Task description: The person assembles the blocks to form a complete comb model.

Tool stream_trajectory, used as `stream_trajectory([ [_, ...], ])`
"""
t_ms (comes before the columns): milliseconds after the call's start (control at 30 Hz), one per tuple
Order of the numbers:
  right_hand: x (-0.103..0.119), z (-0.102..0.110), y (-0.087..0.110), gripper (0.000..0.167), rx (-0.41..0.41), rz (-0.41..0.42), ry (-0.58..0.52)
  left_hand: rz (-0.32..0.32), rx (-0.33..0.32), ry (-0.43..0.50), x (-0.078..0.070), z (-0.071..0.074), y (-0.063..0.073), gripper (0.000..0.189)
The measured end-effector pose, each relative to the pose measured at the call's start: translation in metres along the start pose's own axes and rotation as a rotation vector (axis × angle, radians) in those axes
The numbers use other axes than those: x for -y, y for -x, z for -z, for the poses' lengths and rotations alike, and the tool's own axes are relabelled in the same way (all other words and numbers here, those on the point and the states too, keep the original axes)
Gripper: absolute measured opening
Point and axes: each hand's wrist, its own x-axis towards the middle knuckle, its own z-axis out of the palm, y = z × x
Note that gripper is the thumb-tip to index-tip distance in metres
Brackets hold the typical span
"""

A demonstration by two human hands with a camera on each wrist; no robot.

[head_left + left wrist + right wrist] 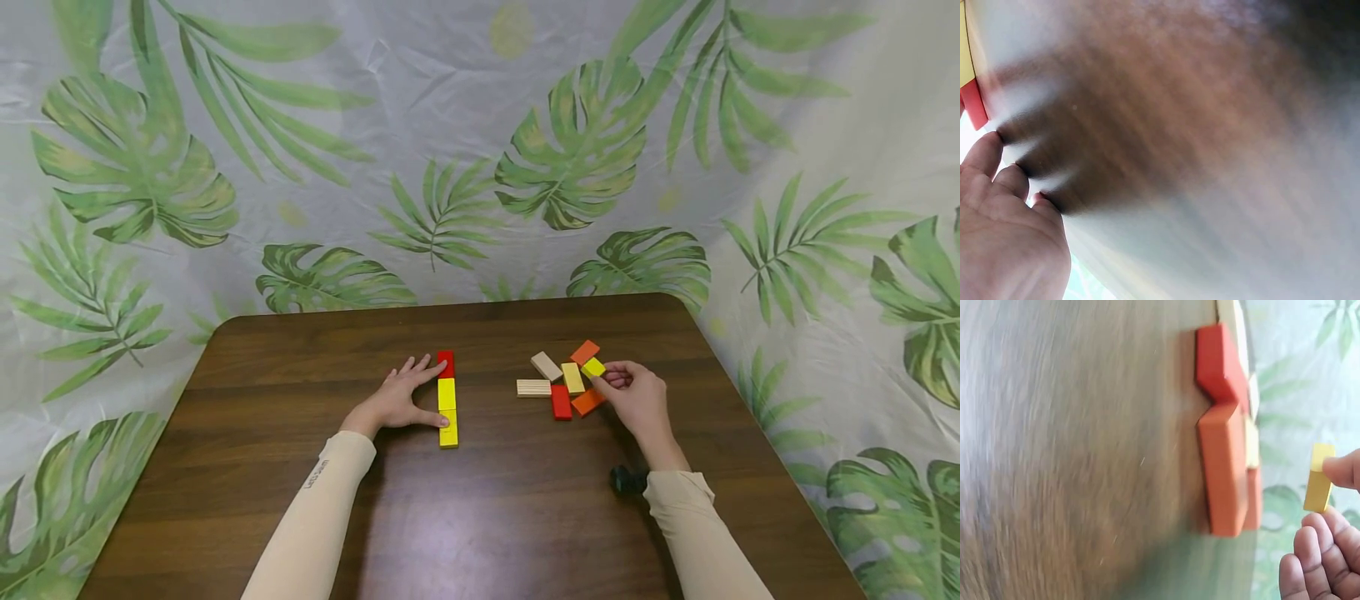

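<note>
A straight row of blocks lies left of the table's middle: a red block (pixel 447 358) at the far end, a yellow block (pixel 447 393), then another yellow block (pixel 448 439) nearest me. Beside the row, my left hand (pixel 393 398) has its fingers spread, with the index fingertip touching the red block and the thumb on the near yellow one. My right hand (pixel 637 396) pinches a small yellow block (pixel 1318 481) between thumb and fingers, raised off the table. Under and beside it is a loose cluster that includes an orange block (pixel 1225 472) and a red block (pixel 1216 359).
The cluster also holds a second orange block (pixel 585 351), a pale yellow block (pixel 572 378) and two natural wood blocks, one ridged block (pixel 533 388) lying leftmost. A dark wooden table (pixel 510 517) carries everything. Behind it hangs a leaf-print curtain (pixel 450 125).
</note>
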Motion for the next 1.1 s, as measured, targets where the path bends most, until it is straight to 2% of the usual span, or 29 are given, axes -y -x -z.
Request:
stream_trajectory([
  [233, 0.018, -0.004, 0.013, 0.032, 0.016, 0.091, -0.017, -0.002, -0.001, -0.002, 0.001, -0.001, 0.0, 0.108],
  [600, 0.042, -0.012, 0.031, 0.034, 0.065, 0.157, -0.032, -0.009, 0.001, -0.001, 0.001, -0.001, 0.0, 0.108],
  [1100, 0.052, -0.036, 0.055, 0.032, 0.148, 0.267, -0.04, -0.009, 0.006, 0.009, 0.0, 0.001, 0.001, 0.108],
])
